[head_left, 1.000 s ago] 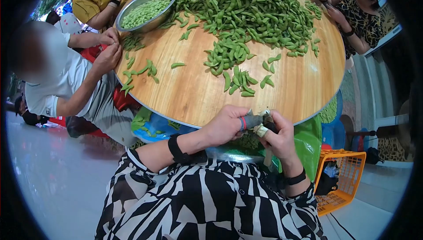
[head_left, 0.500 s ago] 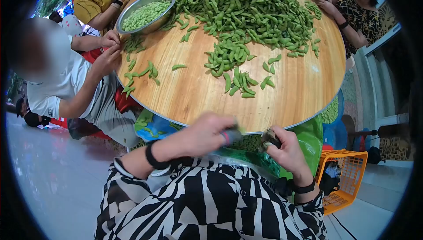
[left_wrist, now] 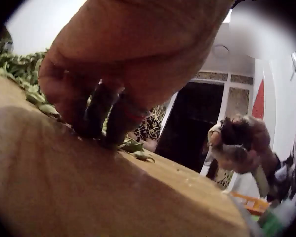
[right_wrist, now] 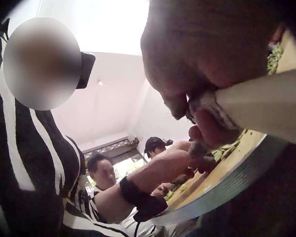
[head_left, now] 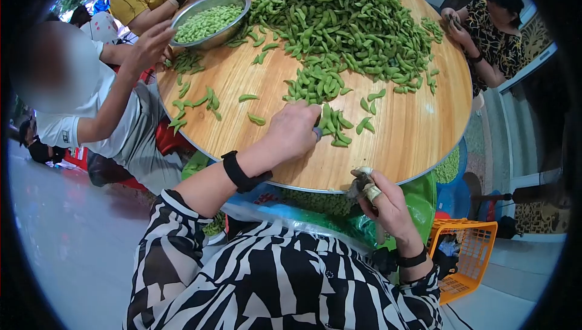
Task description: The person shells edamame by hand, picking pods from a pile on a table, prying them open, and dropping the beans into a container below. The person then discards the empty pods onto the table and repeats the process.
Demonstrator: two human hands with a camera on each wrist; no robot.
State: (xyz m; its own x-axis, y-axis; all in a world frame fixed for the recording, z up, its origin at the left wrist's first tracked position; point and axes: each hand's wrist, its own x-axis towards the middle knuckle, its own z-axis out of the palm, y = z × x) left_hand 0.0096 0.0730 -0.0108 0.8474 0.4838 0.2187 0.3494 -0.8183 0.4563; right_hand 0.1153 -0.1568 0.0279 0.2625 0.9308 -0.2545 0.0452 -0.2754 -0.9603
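Note:
My left hand (head_left: 294,130) is low over the wooden table, its fingertips at a small cluster of green edamame pods (head_left: 341,125). In the left wrist view its fingers (left_wrist: 111,116) bend down to the tabletop, with dark wraps on them and green showing in the gaps. My right hand (head_left: 388,206) hovers at the table's near edge, fingers curled, wrapped in dark and pale strips. I cannot tell whether it holds a pod. A pale strip (right_wrist: 261,103) extends from that hand in the right wrist view.
A large heap of edamame pods (head_left: 339,21) covers the far side of the round table (head_left: 236,139). A steel bowl of shelled beans (head_left: 212,24) stands back left. Below the near edge are more beans (head_left: 321,201); an orange crate (head_left: 464,257) is right. Other people sit around.
My left hand has gone from beside the right hand forward onto the table, to the pods. One pod now lies left of it. The person in white has raised a hand.

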